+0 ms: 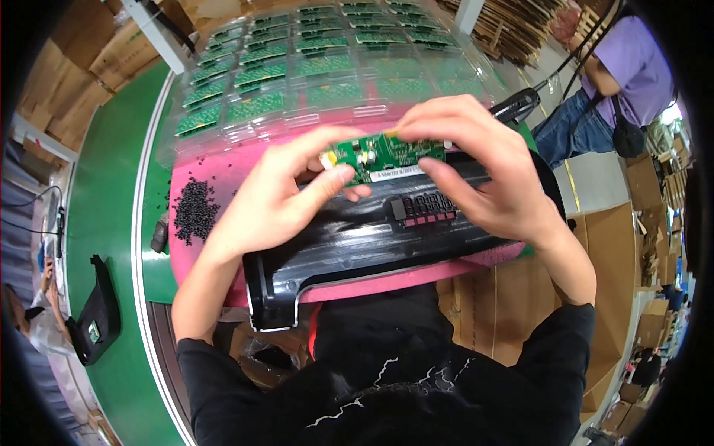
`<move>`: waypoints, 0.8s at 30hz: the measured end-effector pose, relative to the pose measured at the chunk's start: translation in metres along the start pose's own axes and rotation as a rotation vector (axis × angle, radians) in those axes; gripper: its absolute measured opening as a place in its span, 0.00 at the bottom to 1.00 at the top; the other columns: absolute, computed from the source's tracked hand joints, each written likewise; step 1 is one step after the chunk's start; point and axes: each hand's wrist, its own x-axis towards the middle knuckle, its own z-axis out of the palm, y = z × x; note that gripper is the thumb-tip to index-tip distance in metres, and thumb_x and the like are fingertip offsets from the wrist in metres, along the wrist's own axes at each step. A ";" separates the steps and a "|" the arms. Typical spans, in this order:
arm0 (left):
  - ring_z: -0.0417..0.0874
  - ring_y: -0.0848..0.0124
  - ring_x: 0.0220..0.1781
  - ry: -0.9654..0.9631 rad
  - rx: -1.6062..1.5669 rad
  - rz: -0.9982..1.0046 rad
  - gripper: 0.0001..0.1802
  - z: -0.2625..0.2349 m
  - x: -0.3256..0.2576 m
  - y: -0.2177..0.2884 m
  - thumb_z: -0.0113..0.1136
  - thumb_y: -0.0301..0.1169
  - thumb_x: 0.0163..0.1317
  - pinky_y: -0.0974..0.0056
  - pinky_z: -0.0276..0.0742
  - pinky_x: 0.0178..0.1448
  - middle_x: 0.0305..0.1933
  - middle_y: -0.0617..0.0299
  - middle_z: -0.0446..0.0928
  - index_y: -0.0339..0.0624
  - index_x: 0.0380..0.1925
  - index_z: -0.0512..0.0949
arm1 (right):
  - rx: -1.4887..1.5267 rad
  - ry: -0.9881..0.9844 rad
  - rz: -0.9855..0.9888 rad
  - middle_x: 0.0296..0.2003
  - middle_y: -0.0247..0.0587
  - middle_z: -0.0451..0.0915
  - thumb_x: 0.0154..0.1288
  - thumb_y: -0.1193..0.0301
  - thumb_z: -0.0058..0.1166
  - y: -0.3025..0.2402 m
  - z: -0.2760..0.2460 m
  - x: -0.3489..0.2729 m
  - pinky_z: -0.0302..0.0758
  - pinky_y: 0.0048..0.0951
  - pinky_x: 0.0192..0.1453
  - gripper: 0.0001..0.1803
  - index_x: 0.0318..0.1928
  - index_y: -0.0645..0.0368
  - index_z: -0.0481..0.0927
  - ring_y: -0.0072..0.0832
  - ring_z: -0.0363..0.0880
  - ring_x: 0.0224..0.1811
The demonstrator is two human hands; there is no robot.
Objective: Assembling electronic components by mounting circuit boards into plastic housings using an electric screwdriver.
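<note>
A green circuit board [401, 157] with small components and a white label strip is held up between my two hands. My left hand [277, 195] pinches its left end between thumb and fingers. At the other end, my right hand [500, 167] has its fingers on the upper edge and its thumb near the lower part of the face. Just below the board lies a long, glossy black plastic housing [338, 238], with a slotted opening [428, 212] in its middle. The housing rests on a pink mat [227, 167].
Clear plastic trays [169, 154] hold many circuit boards behind the mat. Small black pieces [195, 212] lie heaped at left. A black corded tool [517, 105] is at right. Another black housing [97, 320] lies on the green surface. A person in purple [636, 63] stands at far right.
</note>
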 end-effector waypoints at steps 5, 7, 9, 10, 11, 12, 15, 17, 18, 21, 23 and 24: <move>0.87 0.71 0.41 -0.060 0.003 0.012 0.20 0.006 0.018 0.012 0.52 0.25 0.73 0.69 0.81 0.43 0.43 0.57 0.83 0.32 0.63 0.69 | -0.260 0.064 0.079 0.54 0.50 0.79 0.48 0.80 0.70 0.001 -0.028 -0.026 0.74 0.36 0.62 0.33 0.58 0.65 0.75 0.43 0.78 0.58; 0.87 0.72 0.41 -0.084 -0.002 0.006 0.20 0.011 0.025 0.013 0.52 0.26 0.73 0.70 0.80 0.42 0.41 0.58 0.83 0.32 0.63 0.69 | -0.273 0.065 0.083 0.53 0.50 0.80 0.48 0.80 0.70 0.007 -0.036 -0.037 0.74 0.36 0.62 0.34 0.58 0.65 0.75 0.43 0.78 0.58; 0.85 0.74 0.40 -0.169 -0.016 -0.029 0.21 0.013 0.030 0.012 0.53 0.26 0.73 0.70 0.80 0.42 0.41 0.57 0.84 0.33 0.63 0.69 | -0.242 0.107 0.119 0.52 0.47 0.81 0.48 0.79 0.71 0.003 -0.033 -0.044 0.75 0.36 0.60 0.33 0.58 0.62 0.77 0.43 0.79 0.56; 0.84 0.75 0.38 -0.201 0.033 -0.034 0.21 0.014 0.033 0.015 0.52 0.25 0.73 0.70 0.80 0.42 0.39 0.58 0.84 0.34 0.65 0.68 | -0.205 0.152 0.140 0.51 0.45 0.81 0.49 0.78 0.71 0.002 -0.030 -0.047 0.77 0.35 0.57 0.32 0.58 0.59 0.78 0.42 0.79 0.54; 0.84 0.75 0.38 -0.206 0.026 -0.036 0.21 0.016 0.034 0.013 0.52 0.25 0.73 0.70 0.80 0.42 0.39 0.58 0.84 0.34 0.65 0.68 | -0.252 0.101 0.108 0.51 0.45 0.81 0.49 0.77 0.71 0.003 -0.030 -0.050 0.76 0.35 0.57 0.32 0.59 0.59 0.77 0.42 0.80 0.54; 0.83 0.75 0.37 -0.198 -0.034 -0.062 0.23 0.019 0.034 0.011 0.54 0.25 0.72 0.71 0.80 0.42 0.40 0.58 0.84 0.34 0.65 0.68 | -0.240 0.105 0.121 0.51 0.45 0.81 0.49 0.76 0.71 0.003 -0.028 -0.054 0.76 0.35 0.57 0.32 0.59 0.59 0.77 0.42 0.80 0.53; 0.82 0.76 0.37 -0.132 -0.020 -0.098 0.27 0.025 0.042 0.006 0.60 0.23 0.67 0.71 0.79 0.43 0.43 0.58 0.83 0.35 0.66 0.68 | -0.136 0.116 0.233 0.52 0.45 0.80 0.50 0.76 0.71 0.011 -0.025 -0.076 0.74 0.34 0.60 0.33 0.59 0.63 0.76 0.39 0.79 0.54; 0.82 0.75 0.38 -0.062 0.045 -0.093 0.30 0.025 0.039 0.001 0.64 0.22 0.63 0.72 0.79 0.43 0.45 0.58 0.83 0.36 0.65 0.69 | -0.053 0.111 0.317 0.53 0.46 0.80 0.51 0.77 0.70 0.011 -0.017 -0.085 0.71 0.33 0.63 0.33 0.59 0.67 0.75 0.36 0.78 0.56; 0.82 0.76 0.39 -0.054 0.133 -0.040 0.31 0.025 0.036 -0.007 0.68 0.23 0.59 0.71 0.80 0.41 0.44 0.57 0.82 0.37 0.63 0.72 | 0.005 0.128 0.408 0.52 0.45 0.80 0.52 0.77 0.70 0.011 -0.011 -0.089 0.71 0.32 0.63 0.32 0.58 0.67 0.75 0.35 0.78 0.55; 0.83 0.75 0.38 -0.061 0.279 -0.018 0.32 0.030 0.032 -0.026 0.73 0.23 0.51 0.68 0.82 0.36 0.39 0.57 0.83 0.35 0.58 0.75 | 0.085 0.104 0.532 0.52 0.47 0.80 0.52 0.74 0.70 0.017 -0.001 -0.096 0.72 0.36 0.62 0.30 0.57 0.62 0.76 0.40 0.79 0.56; 0.83 0.73 0.35 -0.128 0.345 -0.089 0.31 0.033 0.031 -0.026 0.75 0.25 0.49 0.68 0.82 0.36 0.37 0.56 0.83 0.33 0.55 0.76 | 0.111 0.073 0.512 0.54 0.47 0.78 0.52 0.74 0.70 0.025 0.005 -0.104 0.70 0.37 0.65 0.29 0.57 0.62 0.76 0.41 0.77 0.60; 0.81 0.78 0.33 -0.163 0.372 -0.136 0.31 0.035 0.032 -0.030 0.75 0.24 0.48 0.72 0.79 0.32 0.36 0.62 0.82 0.36 0.55 0.76 | 0.160 0.035 0.534 0.58 0.46 0.76 0.51 0.75 0.66 0.028 0.006 -0.108 0.65 0.38 0.70 0.30 0.57 0.63 0.76 0.40 0.73 0.63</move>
